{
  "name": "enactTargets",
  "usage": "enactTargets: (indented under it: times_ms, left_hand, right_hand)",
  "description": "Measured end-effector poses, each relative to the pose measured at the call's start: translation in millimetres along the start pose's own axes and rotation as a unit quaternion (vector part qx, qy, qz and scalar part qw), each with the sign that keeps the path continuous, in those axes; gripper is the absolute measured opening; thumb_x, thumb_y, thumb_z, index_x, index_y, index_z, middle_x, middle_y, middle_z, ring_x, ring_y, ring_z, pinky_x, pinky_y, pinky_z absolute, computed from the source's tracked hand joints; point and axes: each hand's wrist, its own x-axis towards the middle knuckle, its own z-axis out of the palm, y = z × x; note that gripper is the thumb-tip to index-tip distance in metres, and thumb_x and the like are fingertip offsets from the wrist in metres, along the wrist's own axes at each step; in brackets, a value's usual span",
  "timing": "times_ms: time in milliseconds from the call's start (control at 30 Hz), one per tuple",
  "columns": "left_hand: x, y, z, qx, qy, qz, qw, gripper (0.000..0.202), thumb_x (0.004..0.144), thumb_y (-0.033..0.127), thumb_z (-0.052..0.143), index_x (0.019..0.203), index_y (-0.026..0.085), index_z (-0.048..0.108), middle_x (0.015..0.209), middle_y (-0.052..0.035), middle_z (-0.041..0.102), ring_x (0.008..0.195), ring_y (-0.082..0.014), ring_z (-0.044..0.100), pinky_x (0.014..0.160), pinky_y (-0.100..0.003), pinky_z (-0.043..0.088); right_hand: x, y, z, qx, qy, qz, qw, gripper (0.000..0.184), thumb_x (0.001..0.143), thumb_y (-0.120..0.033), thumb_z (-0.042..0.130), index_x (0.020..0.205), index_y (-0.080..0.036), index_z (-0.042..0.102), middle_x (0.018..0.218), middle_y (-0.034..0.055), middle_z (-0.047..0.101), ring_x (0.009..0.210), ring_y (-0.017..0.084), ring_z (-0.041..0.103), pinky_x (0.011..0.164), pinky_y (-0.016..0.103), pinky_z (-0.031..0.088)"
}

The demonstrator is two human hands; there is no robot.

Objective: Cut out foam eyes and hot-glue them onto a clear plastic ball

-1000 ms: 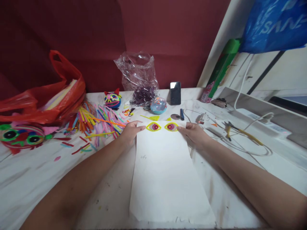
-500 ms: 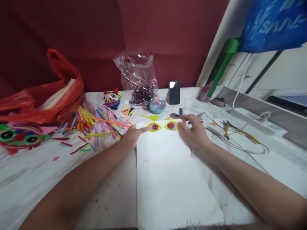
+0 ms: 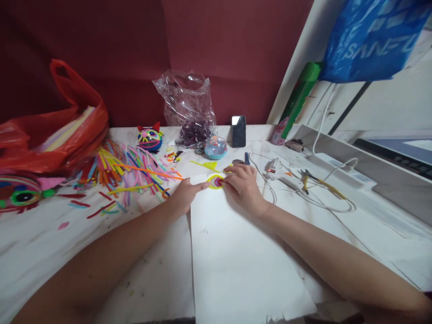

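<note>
A white sheet of paper (image 3: 243, 265) lies in front of me on the table. Near its top edge is an eye shape (image 3: 215, 182) with a yellow rim and a red and purple centre, seemingly made of pipe cleaners. My left hand (image 3: 184, 195) is closed on the paper's left edge, one digit stretched to the eye's left tip. From the other side, my right hand (image 3: 245, 189) pinches at the eye's right part with bent fingers. Under this hand, the second eye is hidden.
Colourful pipe cleaners (image 3: 135, 168) and cut bits lie to the left by a red bag (image 3: 77, 112). Behind the paper are a decorated ball (image 3: 149, 138), a clear half shell (image 3: 216, 148) and a phone (image 3: 238, 131). Pliers (image 3: 322, 183) and cables are at right.
My right hand has moved left from the right-hand eye to the left one, covering the right eye. My left hand keeps its place at the paper's edge. The view has shifted slightly.
</note>
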Motion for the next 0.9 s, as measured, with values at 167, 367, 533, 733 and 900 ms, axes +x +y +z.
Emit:
enactTargets:
  times_ms: [167,367,533,733,900]
  left_hand:
    - [13.5,-0.9,-12.3,0.035,0.054,0.011,0.998,0.039,0.051,0.025,0.085,0.081,0.013,0.062,0.064,-0.0029,0.069,0.058,-0.0217,0.068,0.058,-0.034,0.055]
    - [25.9,6.5,-23.1,0.053,0.086,0.02,0.995,0.042,0.05,0.023,0.085,0.082,0.011,0.062,0.062,-0.0044,0.069,0.051,-0.02,0.065,0.051,-0.031,0.053]
    - [29.9,9.6,-30.1,0.086,0.092,0.018,0.992,0.042,0.051,0.022,0.085,0.083,0.011,0.061,0.064,-0.0058,0.071,0.049,-0.0198,0.065,0.047,-0.029,0.052]
    - [40.8,11.1,-44.2,0.138,0.088,-0.018,0.986,0.038,0.051,0.02,0.086,0.08,0.011,0.062,0.061,-0.0074,0.071,0.048,-0.0223,0.066,0.045,-0.03,0.052]
    - [38.2,12.1,-43.1,0.162,0.11,-0.012,0.981,0.038,0.052,0.018,0.086,0.081,0.012,0.063,0.059,-0.0059,0.071,0.048,-0.0217,0.066,0.042,-0.027,0.05]
  right_hand:
    - [11.7,30.9,-26.8,0.062,0.11,0.159,0.979,0.019,0.092,-0.03,0.043,0.083,-0.021,0.057,0.09,0.0083,0.067,0.088,0.023,0.058,0.082,0.039,0.042]
    - [10.8,84.5,-62.7,0.089,0.198,0.388,0.896,0.027,0.086,-0.03,0.041,0.061,-0.022,0.048,0.061,0.0002,0.052,0.064,0.016,0.05,0.067,0.031,0.041]
    - [-2.3,99.8,-58.5,0.155,0.172,0.416,0.879,0.011,0.076,-0.028,0.047,0.069,-0.021,0.052,0.064,-0.0015,0.054,0.063,0.014,0.051,0.062,0.027,0.041]
    - [-7.8,102.7,-58.7,0.185,-0.031,0.374,0.908,0.01,0.071,-0.025,0.051,0.078,-0.02,0.057,0.067,-0.0003,0.06,0.059,0.014,0.053,0.057,0.025,0.042]
    - [-13.1,91.4,-59.3,0.093,-0.257,0.343,0.899,0.01,0.061,-0.013,0.064,0.054,-0.02,0.061,0.059,0.0023,0.064,0.06,0.017,0.057,0.06,0.027,0.041]
